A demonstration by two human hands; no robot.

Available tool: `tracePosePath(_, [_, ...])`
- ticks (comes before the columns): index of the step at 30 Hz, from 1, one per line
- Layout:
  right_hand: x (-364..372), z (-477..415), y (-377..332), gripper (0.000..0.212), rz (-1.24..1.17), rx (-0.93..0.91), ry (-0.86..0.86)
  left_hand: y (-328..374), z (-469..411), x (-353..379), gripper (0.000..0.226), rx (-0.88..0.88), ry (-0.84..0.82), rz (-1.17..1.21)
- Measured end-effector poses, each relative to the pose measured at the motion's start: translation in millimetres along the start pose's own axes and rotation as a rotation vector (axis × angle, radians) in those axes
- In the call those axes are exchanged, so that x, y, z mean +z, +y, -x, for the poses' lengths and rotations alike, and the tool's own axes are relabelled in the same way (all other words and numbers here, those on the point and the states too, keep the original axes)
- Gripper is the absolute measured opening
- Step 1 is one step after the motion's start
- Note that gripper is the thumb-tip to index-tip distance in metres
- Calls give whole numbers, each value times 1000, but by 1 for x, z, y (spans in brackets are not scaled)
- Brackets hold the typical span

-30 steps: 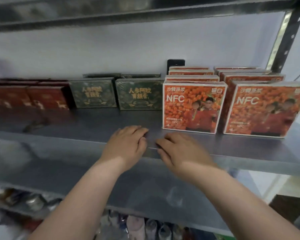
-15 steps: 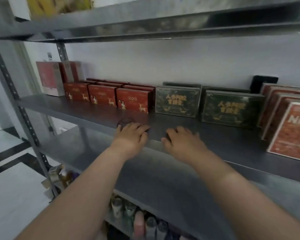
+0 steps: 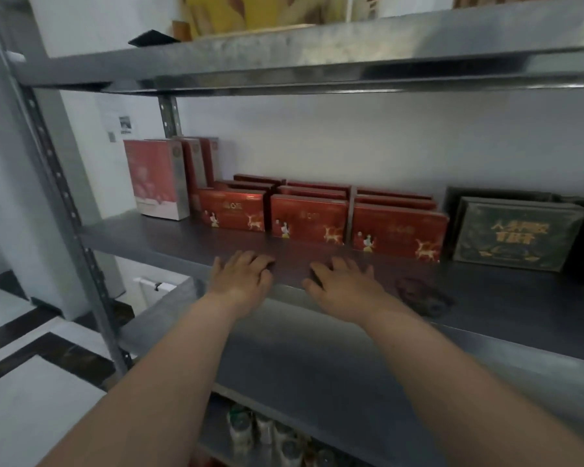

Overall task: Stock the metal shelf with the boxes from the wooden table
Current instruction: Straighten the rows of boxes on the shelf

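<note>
Red deer-printed cardboard boxes (image 3: 309,220) line the grey metal shelf (image 3: 493,298); my left hand (image 3: 240,281) and right hand (image 3: 346,286) rest before them, fingers loose, empty.

The palms of the left grip (image 3: 241,281) and right grip (image 3: 346,286) face down on the shelf (image 3: 169,237), out of sight. Behind the front red boxes (image 3: 309,219), further rows show only their top edges. The green box (image 3: 516,235) has blurred gold lettering, and its neighbour is cut by the right edge (a dark sliver only). Yellow packs (image 3: 250,11) up top are cropped. Bottles (image 3: 267,429) below are a blur. A wall note (image 3: 120,124) is too small to read. A dark mark (image 3: 422,294) on the shelf cannot be identified.
</note>
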State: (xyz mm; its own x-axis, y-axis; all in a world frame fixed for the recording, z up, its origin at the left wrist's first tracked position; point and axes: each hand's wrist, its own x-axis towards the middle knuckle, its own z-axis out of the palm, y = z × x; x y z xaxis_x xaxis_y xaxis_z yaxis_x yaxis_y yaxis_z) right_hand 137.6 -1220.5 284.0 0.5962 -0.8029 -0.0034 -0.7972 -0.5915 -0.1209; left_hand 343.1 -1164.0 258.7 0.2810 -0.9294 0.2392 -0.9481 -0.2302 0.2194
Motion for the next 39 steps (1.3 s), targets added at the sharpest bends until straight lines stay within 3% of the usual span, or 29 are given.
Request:
tracePosePath(5, [8,-56,-60,73,68,27,-85,-71,-32,-8,53,-74,-82,-49])
tracePosePath(12, [13,-129,-118,70,46,-164,-166,-151,-74,-22,67,-81,-92,-86])
tracePosePath(15, [13,-156,-148,62,36,-324,-70,-190,-93,-34,69,-104,-122,-88])
tracePosePath(19, [0,-196,-193,38,42,-502,54,-254,-118,-47,53,-177,-122,-69])
tracePosePath(23, [-33,-239,-231,26,-3,-554,225,-304,-143,-67,46,-195,46,-57])
tracePosePath(27, [-77,-286,-250,17,-140,-469,433,-329,-182,-103,41,-15,535,57])
tracePosePath(30, [-102,-328,-254,20,-188,-343,541,-336,-216,-132,54,139,712,51])
tracePosePath(34, [-128,-373,-248,27,-205,-158,659,-346,-253,-152,62,266,689,52])
tracePosePath(39, [-145,-411,-239,32,-223,-21,588,-346,-278,-161,62,306,604,33])
